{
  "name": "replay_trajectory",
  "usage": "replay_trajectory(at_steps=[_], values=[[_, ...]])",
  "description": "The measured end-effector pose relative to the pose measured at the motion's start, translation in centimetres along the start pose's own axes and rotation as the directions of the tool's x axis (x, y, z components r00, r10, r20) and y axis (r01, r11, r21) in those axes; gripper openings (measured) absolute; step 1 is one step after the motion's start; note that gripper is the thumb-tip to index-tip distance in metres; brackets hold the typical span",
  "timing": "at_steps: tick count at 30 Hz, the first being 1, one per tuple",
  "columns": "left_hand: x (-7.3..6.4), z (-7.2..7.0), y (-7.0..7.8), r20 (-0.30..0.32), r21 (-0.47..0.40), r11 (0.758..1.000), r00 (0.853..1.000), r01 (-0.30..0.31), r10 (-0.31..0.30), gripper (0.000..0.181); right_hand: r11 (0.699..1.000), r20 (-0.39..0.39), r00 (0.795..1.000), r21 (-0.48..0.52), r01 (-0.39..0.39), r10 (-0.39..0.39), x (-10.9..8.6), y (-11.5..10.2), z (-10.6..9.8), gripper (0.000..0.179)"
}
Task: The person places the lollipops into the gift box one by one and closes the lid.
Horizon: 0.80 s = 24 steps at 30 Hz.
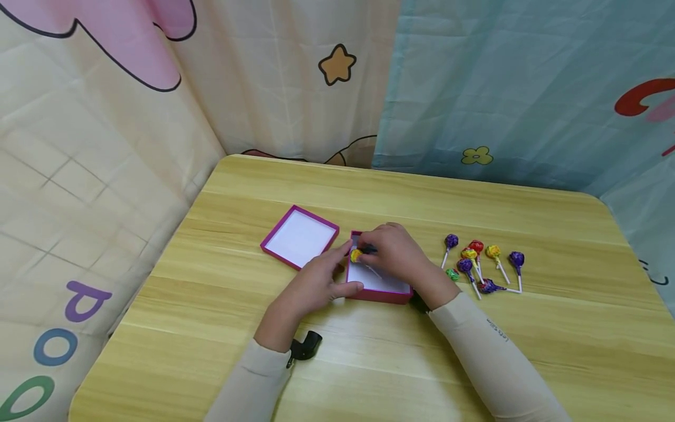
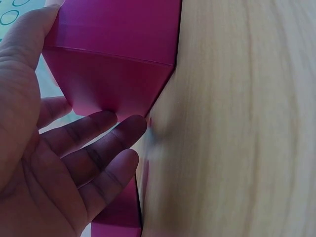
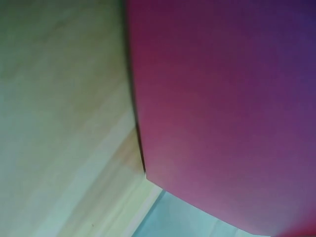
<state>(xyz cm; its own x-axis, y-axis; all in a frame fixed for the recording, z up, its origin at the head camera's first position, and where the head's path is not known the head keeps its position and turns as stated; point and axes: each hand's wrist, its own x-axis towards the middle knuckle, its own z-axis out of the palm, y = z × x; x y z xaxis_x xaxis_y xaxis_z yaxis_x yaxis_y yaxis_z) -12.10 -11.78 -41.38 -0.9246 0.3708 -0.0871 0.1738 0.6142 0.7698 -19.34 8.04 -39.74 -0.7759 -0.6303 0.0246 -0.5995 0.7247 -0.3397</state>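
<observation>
My right hand reaches over a magenta box with a white inside and pinches a yellow lollipop at the box's far left part. A white stick slants toward the near side, and a dark shape beside the fingers is too small to identify. My left hand rests at the left side of the box, its thumb by the near rim. In the left wrist view, loosely extended fingers lie against or close to the magenta wall. Only a box wall shows in the right wrist view, without fingers.
A matching magenta lid lies white inside up, left of the box. To the right, several lollipops in purple, red, yellow and green wrappers lie loosely grouped on the wooden table. Printed curtains hang behind.
</observation>
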Motion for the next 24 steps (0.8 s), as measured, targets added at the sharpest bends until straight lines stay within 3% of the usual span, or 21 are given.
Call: replay_trajectory(at_steps=[15, 24], values=[[0.2, 0.1, 0.3, 0.006, -0.002, 1.0, 1.0, 0.005, -0.005, 0.091, 0.998, -0.037, 0.999, 0.067, 0.023, -0.02, -0.3, 0.5, -0.4, 0.019], [0.1, 0.1, 0.3, 0.003, -0.018, 0.998, 0.999, 0.053, -0.053, 0.092, 0.968, -0.137, 0.99, 0.249, -0.008, 0.043, -1.5, 1.0, -2.1, 0.017]])
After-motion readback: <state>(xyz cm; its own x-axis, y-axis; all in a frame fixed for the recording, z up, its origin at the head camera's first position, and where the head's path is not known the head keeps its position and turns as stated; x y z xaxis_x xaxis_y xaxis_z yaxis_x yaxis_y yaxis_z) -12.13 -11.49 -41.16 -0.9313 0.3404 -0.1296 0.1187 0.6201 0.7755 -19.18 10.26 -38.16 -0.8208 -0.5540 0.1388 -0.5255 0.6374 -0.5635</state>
